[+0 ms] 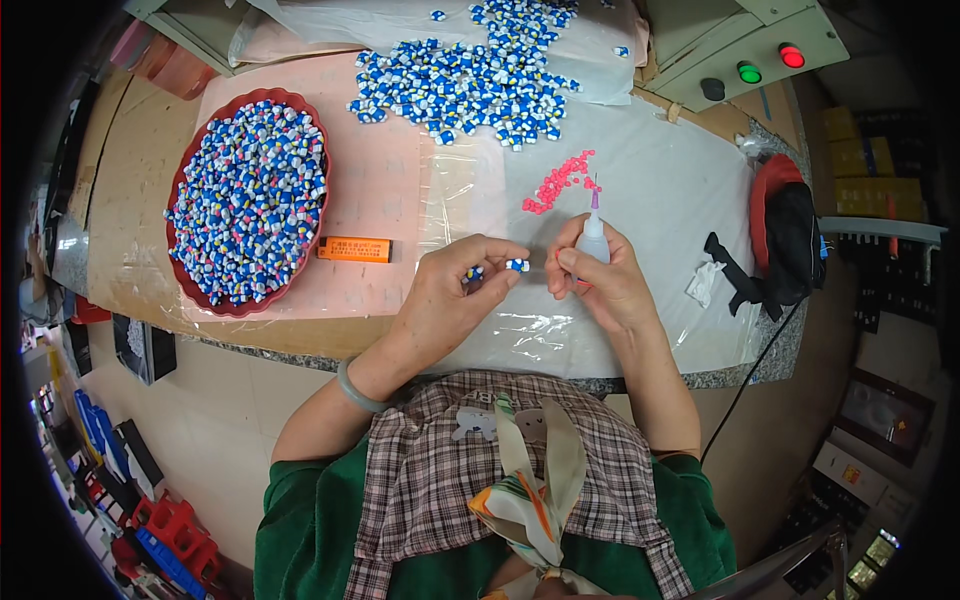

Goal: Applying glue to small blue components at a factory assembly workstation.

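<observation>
On the partly sheeted counter, we see blue-and-white pieces heaped at the far side, more in a red scalloped tray. The left hand pinches one small piece; the right hand, apart, grips a nozzled bottle (pink bits lie just beyond). A button panel stands behind; pale floor lies below.

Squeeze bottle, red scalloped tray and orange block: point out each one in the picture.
Squeeze bottle (594,239): head view, on its whitish body.
Red scalloped tray (240,310): head view, on its near rim.
Orange block (355,250): head view, on its upper face.
</observation>
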Available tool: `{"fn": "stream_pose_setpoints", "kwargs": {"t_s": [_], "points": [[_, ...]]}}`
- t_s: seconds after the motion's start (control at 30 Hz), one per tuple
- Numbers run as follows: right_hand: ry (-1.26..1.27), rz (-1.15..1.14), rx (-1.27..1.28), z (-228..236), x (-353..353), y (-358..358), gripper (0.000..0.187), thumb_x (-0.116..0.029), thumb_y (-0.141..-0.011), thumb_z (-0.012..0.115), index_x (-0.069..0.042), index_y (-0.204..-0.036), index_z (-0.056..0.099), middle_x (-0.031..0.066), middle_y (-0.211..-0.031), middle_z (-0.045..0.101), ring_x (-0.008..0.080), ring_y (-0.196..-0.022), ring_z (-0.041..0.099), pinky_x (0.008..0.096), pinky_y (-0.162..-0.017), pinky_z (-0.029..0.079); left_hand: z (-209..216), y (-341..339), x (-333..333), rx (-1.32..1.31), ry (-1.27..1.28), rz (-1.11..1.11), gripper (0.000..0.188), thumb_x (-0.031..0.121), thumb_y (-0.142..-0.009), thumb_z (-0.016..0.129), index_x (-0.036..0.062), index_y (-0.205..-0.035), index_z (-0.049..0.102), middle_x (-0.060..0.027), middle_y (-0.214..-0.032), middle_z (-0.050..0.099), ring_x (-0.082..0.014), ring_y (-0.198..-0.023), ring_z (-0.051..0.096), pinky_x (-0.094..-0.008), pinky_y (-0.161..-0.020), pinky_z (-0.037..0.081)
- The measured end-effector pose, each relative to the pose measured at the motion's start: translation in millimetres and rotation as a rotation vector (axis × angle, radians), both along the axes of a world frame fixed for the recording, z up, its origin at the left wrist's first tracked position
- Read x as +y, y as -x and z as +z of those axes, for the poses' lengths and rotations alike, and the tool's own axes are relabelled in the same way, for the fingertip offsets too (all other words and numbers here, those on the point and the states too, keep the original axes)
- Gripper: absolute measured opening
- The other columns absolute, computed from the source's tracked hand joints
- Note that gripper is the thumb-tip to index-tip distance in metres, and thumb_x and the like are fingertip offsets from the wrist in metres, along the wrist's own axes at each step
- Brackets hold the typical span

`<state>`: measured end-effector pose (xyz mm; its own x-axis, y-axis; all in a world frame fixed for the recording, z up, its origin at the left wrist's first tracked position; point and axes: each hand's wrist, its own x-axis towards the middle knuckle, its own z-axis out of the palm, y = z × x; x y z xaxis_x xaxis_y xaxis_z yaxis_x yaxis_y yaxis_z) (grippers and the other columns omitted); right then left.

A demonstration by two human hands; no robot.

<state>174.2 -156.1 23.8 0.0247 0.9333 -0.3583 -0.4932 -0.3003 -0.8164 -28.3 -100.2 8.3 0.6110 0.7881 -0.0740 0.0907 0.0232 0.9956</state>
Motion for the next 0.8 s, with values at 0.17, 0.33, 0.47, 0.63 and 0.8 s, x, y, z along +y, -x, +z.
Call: {"fn": "stream_pose_setpoints", "kwargs": {"t_s": [0.17,0.33,0.47,0.63,0.8], "points": [[0.033,0.077,-0.065,0.4,-1.7,-3.1,0.008,-0.002,-0.085,0.064,0.001,-0.093,0.062,0.0146,-0.087,0.067,0.0220,-0.071,0.069,0.0311,-0.062,0.057,2.5,2.1,1.1,0.024,0.038,-0.011,0.023,0.000,-0.087,0.064,0.0005,-0.110,0.065,-0.0004,-0.090,0.061,-0.0045,-0.082,0.055,-0.0191,-0.071,0.045],[0.029,0.067,-0.081,0.2,-4.5,0.1,0.008,-0.001,-0.086,0.064,0.002,-0.093,0.062,0.0163,-0.090,0.068,0.0250,-0.078,0.070,0.0334,-0.067,0.059,-0.6,2.0,2.4,0.021,0.027,0.001,0.021,-0.001,-0.088,0.063,0.0002,-0.109,0.065,-0.0004,-0.093,0.062,-0.0043,-0.083,0.055,-0.0188,-0.072,0.045],[-0.006,0.023,-0.095,-2.2,-5.2,3.9,0.010,-0.003,-0.088,0.063,0.002,-0.096,0.061,0.0160,-0.090,0.068,0.0245,-0.077,0.070,0.0331,-0.069,0.058,-1.3,1.2,1.9,0.018,0.015,0.005,0.021,-0.001,-0.088,0.063,0.0001,-0.109,0.065,-0.0007,-0.095,0.063,-0.0043,-0.083,0.056,-0.0188,-0.072,0.045],[-0.007,-0.008,-0.070,-7.3,-5.4,4.0,0.011,-0.003,-0.089,0.063,0.001,-0.098,0.060,0.0156,-0.091,0.068,0.0232,-0.076,0.069,0.0325,-0.068,0.057,-1.6,1.1,1.9,0.019,0.014,-0.007,0.022,0.000,-0.088,0.063,0.0003,-0.110,0.065,-0.0004,-0.095,0.063,-0.0048,-0.083,0.056,-0.0192,-0.073,0.045],[0.001,-0.003,-0.133,-3.8,-5.3,6.4,0.012,-0.003,-0.088,0.064,0.002,-0.099,0.060,0.0148,-0.087,0.068,0.0221,-0.073,0.069,0.0317,-0.065,0.057,-0.2,0.8,2.1,0.028,0.009,-0.011,0.021,0.000,-0.088,0.064,0.0004,-0.110,0.065,-0.0006,-0.095,0.063,-0.0051,-0.082,0.055,-0.0194,-0.072,0.045]]}}
